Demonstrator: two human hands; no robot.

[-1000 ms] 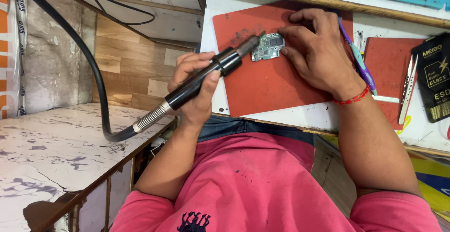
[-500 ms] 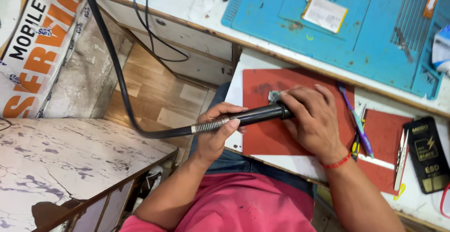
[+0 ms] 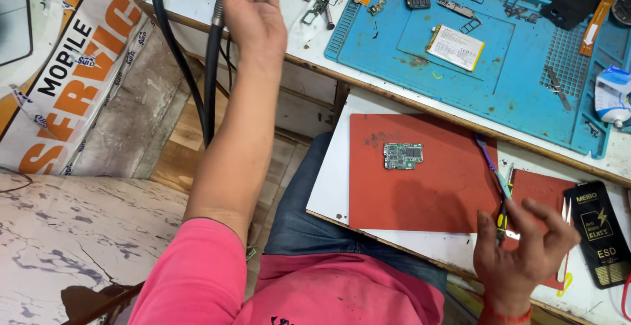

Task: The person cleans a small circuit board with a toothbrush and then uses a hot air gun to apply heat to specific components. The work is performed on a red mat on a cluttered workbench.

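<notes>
Left hand (image 3: 253,9) lifted away open, right hand (image 3: 522,249) pinching tweezers (image 3: 503,197), circuit board (image 3: 402,156) between.

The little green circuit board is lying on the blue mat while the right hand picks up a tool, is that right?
Not quite. In the head view the circuit board lies on the red mat, not the blue mat. The right hand is indeed at a yellow-handled tool.

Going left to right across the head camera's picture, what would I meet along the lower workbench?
Red mat → small circuit board lying on it → purple-handled tool → right hand → tweezers → black packet.
</notes>
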